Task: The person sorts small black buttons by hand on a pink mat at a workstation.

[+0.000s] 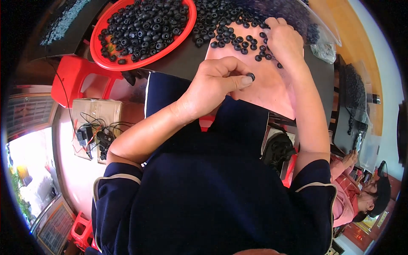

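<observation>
Between the thumb and forefinger of my left hand (219,78) is a small round black ring-shaped part (250,77), held above the near part of a pink sheet (272,91). Farther off, my right hand (285,40) reaches down to loose black parts of the same kind (253,41) scattered over the sheet. Its fingers are bent and closed, with the tips partly hidden, so what they grip does not show. A red round tray (192,32) heaped with these parts stands at the far left, and more lie piled on the dark table behind the sheet.
Clear plastic (327,29) lies at the far right of the table, beside a crumpled plastic bag (324,52). A red stool (70,78) and a cardboard box (106,108) with cables stand at left. Another person (355,191) sits at right by a second dark table (346,127).
</observation>
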Tool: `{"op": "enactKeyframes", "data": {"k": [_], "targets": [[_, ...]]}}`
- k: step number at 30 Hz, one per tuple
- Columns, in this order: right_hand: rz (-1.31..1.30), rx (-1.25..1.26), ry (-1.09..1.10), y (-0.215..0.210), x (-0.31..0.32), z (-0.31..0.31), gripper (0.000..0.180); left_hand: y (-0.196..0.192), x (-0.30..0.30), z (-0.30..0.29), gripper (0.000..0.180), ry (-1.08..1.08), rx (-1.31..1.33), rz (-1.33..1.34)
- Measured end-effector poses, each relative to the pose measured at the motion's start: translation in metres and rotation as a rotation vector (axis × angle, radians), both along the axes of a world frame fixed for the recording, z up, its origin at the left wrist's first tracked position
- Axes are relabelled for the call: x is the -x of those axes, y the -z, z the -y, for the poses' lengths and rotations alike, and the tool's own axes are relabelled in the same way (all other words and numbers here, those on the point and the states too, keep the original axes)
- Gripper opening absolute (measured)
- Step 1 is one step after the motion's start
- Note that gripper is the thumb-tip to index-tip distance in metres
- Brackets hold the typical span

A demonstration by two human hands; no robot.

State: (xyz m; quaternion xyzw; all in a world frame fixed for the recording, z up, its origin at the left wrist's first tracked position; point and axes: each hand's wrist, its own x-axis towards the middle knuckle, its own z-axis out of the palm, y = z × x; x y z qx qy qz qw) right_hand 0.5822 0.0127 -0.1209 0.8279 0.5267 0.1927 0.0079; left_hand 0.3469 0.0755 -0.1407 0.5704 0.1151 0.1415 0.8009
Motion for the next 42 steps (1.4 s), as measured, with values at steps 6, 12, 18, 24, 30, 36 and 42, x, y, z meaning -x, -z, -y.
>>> {"op": "enactKeyframes", "data": {"k": [6, 12, 18, 24, 30, 36, 42], "targets": [[-0.196, -0.03, -0.123, -0.014, 0.009, -0.003, 0.028, 0.001, -0.001, 0.0, 0.011, 0.012, -0.009, 0.02], [0.037, -0.039, -0.106, 0.01, 0.015, -0.017, 0.028, 0.003, -0.002, 0.002, 0.011, 0.014, -0.047, 0.009], [-0.555, -0.198, -0.437, -0.004, 0.02, -0.005, 0.026, 0.004, 0.0, 0.001, 0.011, -0.011, -0.097, 0.015], [-0.732, -0.298, -0.083, -0.021, -0.005, 0.018, 0.019, 0.002, 0.001, 0.003, 0.009, -0.023, -0.088, 0.019], [-0.247, -0.225, -0.36, 0.001, 0.02, 0.022, 0.013, 0.0, 0.0, 0.004, 0.008, -0.028, -0.103, 0.008], [-0.173, -0.276, -0.564, 0.002, 0.032, 0.015, 0.011, -0.001, 0.001, 0.003, 0.008, -0.027, -0.092, 0.03], [-0.576, -0.345, -0.29, -0.015, -0.01, 0.023, 0.013, 0.001, 0.002, 0.004, 0.009, -0.017, -0.093, -0.011]]}}
